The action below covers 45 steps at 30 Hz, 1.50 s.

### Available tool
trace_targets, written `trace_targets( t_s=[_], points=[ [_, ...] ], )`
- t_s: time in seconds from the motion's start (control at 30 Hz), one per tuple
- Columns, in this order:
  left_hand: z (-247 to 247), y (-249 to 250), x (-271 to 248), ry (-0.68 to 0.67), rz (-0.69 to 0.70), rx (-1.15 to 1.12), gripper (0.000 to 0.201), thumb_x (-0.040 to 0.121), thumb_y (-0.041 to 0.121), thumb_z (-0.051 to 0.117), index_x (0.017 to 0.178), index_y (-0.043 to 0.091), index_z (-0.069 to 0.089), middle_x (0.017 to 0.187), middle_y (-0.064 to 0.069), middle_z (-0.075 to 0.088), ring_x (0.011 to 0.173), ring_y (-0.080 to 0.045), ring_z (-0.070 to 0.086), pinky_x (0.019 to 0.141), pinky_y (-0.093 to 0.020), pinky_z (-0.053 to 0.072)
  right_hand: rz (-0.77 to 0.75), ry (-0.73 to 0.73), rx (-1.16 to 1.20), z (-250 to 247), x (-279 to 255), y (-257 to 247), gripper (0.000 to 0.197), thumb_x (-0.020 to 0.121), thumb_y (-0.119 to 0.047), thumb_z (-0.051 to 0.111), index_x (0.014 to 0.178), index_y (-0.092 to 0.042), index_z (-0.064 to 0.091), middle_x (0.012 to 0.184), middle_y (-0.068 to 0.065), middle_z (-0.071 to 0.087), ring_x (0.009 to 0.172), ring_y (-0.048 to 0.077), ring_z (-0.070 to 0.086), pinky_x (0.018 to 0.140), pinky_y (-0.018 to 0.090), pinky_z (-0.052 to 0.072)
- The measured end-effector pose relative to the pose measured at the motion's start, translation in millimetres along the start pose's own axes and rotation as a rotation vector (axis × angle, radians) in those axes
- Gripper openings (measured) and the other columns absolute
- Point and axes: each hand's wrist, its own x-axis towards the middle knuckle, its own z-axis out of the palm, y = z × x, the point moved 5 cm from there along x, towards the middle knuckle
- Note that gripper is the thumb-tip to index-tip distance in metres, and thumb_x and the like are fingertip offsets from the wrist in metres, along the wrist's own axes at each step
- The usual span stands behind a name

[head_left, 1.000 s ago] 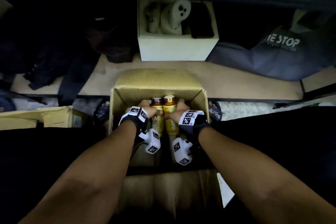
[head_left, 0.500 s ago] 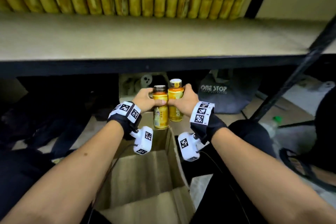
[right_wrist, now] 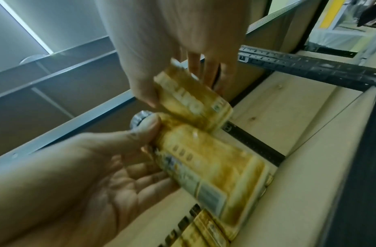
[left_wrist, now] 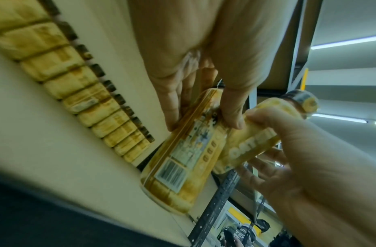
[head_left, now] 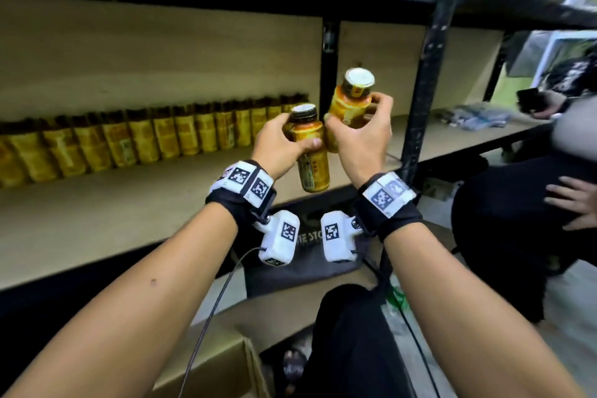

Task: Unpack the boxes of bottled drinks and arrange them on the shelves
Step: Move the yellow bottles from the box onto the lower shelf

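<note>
Two amber drink bottles with gold labels are held side by side in front of the wooden shelf (head_left: 113, 210). My left hand (head_left: 290, 136) grips the lower bottle (head_left: 311, 155) round its shoulder; the same bottle (left_wrist: 178, 158) shows its barcode in the left wrist view. My right hand (head_left: 358, 119) holds the higher bottle (head_left: 350, 103), tilted, with its white cap up. In the right wrist view that bottle (right_wrist: 193, 103) lies against the left one (right_wrist: 214, 170). A long row of like bottles (head_left: 145, 139) stands at the back of the shelf, ending just left of my hands.
A black steel upright (head_left: 423, 74) stands right of my hands. An open cardboard box (head_left: 219, 362) sits below by my knee, with a dark bag (head_left: 307, 268) under the shelf. Another person (head_left: 575, 203) is close on the right. The shelf's front half is bare wood.
Both hands have lifted the two bottles out of the box and up to shelf height. The right bottle now sits higher and tilted. My view has swung up to the shelf.
</note>
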Motion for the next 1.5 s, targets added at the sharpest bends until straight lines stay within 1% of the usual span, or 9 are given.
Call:
trace_targets(
  t_s=[0.17,0.47,0.6,0.73,0.87,0.97,1.1,1.33,1.5],
  points=[
    [26,6,55,0.029,0.085,0.138,0.053,0.069,0.025,0.084,0.115,0.016,0.062,0.11,0.0,0.068,0.102,-0.015,0.063,0.094,-0.036,0.051,0.035,0.225,-0.011,11,39,26,0.06,0.067,-0.04,0.074,0.117,-0.023,0.045,0.113,-0.003,0.053,0.104,0.02,0.056,0.09,0.043,0.05],
    [54,-86,132,-0.015,-0.131,0.352,0.063,0.057,0.026,0.087,0.112,0.014,0.058,0.111,-0.007,0.066,0.104,-0.026,0.062,0.091,-0.043,0.052,0.256,-0.265,-0.375,64,77,145,0.06,0.065,-0.03,0.081,0.106,-0.016,0.04,0.108,0.006,0.057,0.099,0.026,0.059,0.089,0.045,0.049],
    [72,-104,171,-0.122,-0.181,0.363,0.085,0.061,0.024,0.084,0.134,0.019,0.041,0.122,-0.004,0.059,0.111,-0.026,0.058,0.096,-0.039,0.049,0.317,-0.513,-0.431,85,101,176,0.061,0.069,-0.023,0.083,0.11,-0.016,0.039,0.112,0.008,0.061,0.104,0.028,0.061,0.093,0.048,0.05],
    [91,-112,207,-0.237,-0.128,0.386,0.069,0.068,0.01,0.081,0.129,0.014,0.049,0.115,-0.002,0.06,0.104,-0.018,0.057,0.086,-0.027,0.044,0.355,-0.62,-0.562,97,137,189,0.069,0.072,-0.019,0.084,0.124,-0.011,0.039,0.122,0.012,0.059,0.114,0.03,0.057,0.098,0.041,0.048],
    [103,-118,255,-0.297,0.032,0.733,0.06,0.067,0.036,0.082,0.119,0.02,0.057,0.12,-0.004,0.063,0.11,-0.024,0.057,0.088,-0.028,0.041,0.41,-0.627,-0.708,111,171,210,0.079,0.073,-0.023,0.084,0.135,-0.012,0.037,0.131,0.014,0.056,0.12,0.034,0.055,0.099,0.042,0.048],
    [109,-125,293,-0.28,0.136,1.176,0.079,0.067,0.071,0.065,0.135,0.034,0.047,0.148,-0.007,0.04,0.142,-0.028,0.022,0.112,-0.047,0.011,0.426,-0.644,-0.749,126,193,228,0.084,0.074,-0.021,0.083,0.14,-0.012,0.033,0.134,0.015,0.053,0.121,0.036,0.055,0.1,0.042,0.049],
    [124,-141,347,-0.26,0.177,1.417,0.085,0.065,0.086,0.048,0.139,0.045,0.035,0.155,-0.016,0.024,0.147,-0.033,-0.004,0.11,-0.067,-0.007,0.429,-0.622,-0.756,145,221,253,0.074,0.077,-0.019,0.079,0.136,-0.014,0.034,0.131,0.014,0.055,0.118,0.036,0.057,0.098,0.044,0.05],
    [133,-176,402,-0.245,0.028,1.377,0.086,0.066,0.083,0.053,0.141,0.05,0.025,0.155,-0.019,0.019,0.145,-0.042,-0.001,0.108,-0.07,-0.004,0.401,-0.583,-0.703,178,265,294,0.052,0.085,-0.018,0.066,0.128,-0.017,0.036,0.112,0.01,0.059,0.095,0.03,0.058,0.08,0.036,0.048],
    [138,-181,419,-0.043,0.113,1.476,0.057,0.082,0.049,0.062,0.131,0.021,0.052,0.137,-0.02,0.037,0.128,-0.043,0.031,0.104,-0.056,0.031,0.377,-0.509,-0.694,208,289,311,0.05,0.089,-0.025,0.061,0.13,-0.012,0.036,0.122,0.018,0.055,0.106,0.039,0.058,0.085,0.044,0.049]
  ],
)
